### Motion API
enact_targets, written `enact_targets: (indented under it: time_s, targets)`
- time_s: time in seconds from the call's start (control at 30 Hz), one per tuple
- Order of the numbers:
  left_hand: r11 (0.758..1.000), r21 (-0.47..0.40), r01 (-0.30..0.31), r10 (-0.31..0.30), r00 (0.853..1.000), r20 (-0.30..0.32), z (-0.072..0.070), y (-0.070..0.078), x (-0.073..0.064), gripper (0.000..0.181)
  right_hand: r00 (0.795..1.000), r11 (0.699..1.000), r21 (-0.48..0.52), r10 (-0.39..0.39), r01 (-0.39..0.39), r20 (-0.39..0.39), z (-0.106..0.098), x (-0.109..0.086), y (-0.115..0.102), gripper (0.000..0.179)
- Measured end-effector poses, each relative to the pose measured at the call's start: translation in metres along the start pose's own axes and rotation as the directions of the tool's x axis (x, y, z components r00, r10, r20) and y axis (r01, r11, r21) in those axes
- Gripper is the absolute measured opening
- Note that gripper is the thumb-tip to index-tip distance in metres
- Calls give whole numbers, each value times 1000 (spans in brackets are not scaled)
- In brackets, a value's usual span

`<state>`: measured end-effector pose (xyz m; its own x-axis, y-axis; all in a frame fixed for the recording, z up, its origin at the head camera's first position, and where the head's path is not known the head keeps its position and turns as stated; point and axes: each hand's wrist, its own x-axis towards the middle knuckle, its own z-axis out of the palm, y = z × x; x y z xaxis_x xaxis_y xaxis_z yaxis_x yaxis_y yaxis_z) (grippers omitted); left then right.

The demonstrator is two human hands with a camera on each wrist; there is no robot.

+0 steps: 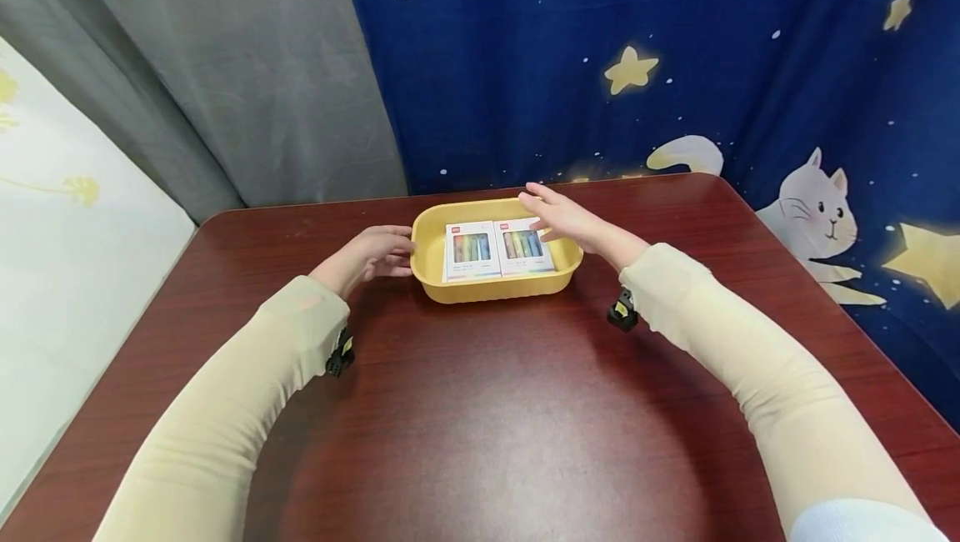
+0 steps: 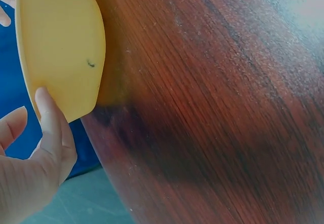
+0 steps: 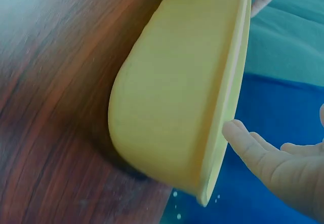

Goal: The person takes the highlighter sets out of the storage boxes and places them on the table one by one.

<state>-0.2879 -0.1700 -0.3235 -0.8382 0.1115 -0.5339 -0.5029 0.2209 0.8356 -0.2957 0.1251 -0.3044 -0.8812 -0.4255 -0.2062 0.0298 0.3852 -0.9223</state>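
A yellow oval-ended plastic basket [image 1: 498,289] stands toward the back of the table. Two white boxes lie side by side in it, a left box [image 1: 472,267] and a right box [image 1: 522,265], each with a window onto coloured sticks. My left hand [image 1: 369,256] is at the basket's left end, fingers extended and fingertips at its wall; in the left wrist view the fingers look loosely bent. My right hand [image 1: 564,218] is over the basket's right end, fingers spread, partly covering the right box. Whether its fingertips touch the rim cannot be told.
The basket is on a dark red wooden table [image 1: 480,425] with its back edge close behind. Grey cloth [image 1: 270,67] and a blue star-patterned curtain [image 1: 510,67] hang beyond it. A white panel [image 1: 67,275] borders the left side.
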Motion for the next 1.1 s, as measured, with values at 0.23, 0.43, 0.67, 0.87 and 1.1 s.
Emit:
enact_targets:
  time_s: [0.23, 0.43, 0.67, 0.87, 1.1]
  targets:
    - [1000, -9, -1, 1, 1000, -5, 0, -1, -1, 61, 998, 998, 0, 62, -62, 27, 14, 10, -4, 63]
    - [1000, 0, -4, 4, 1000, -3, 0, 0, -1, 60, 994, 996, 24, 83, -85, 75, 24, 18, -4, 63]
    - [1000, -28, 4, -3, 1000, 13, -2, -2, 2, 60, 985, 986, 81, 139, -148, 105, 34, 24, -5, 64]
    - [1000, -23, -7, 7, 1000, 3, -1, -3, 3, 59, 977, 969, 146, 187, -201, 104, 38, 29, -4, 64]
    - [1000, -25, -2, 2, 1000, -5, -2, -3, 4, 59, 969, 955, 177, 224, -240, 105, 39, 32, -6, 64]
